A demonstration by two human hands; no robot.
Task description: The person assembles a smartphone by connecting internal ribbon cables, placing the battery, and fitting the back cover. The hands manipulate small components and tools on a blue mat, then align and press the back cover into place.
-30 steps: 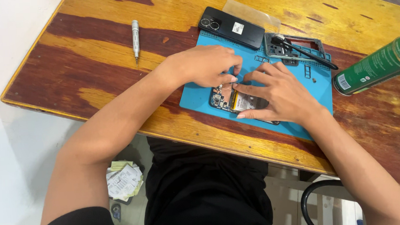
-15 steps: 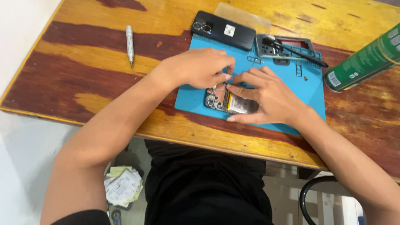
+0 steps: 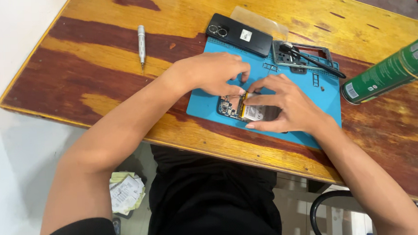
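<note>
While both hands worked the opened phone (image 3: 246,109) on the blue mat (image 3: 320,91), the left hand (image 3: 214,72) curled, fingertips pinching at its top edge; the right hand (image 3: 283,105) lay half-open, fingers pressed flat on its battery. Screwdriver (image 3: 141,44) lay well left.

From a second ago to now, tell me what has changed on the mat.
Almost nothing. Both hands stay on the opened phone: the left hand at its top edge, the right hand pressing over the battery. The black back cover, screwdriver and green can lie where they were.
</note>
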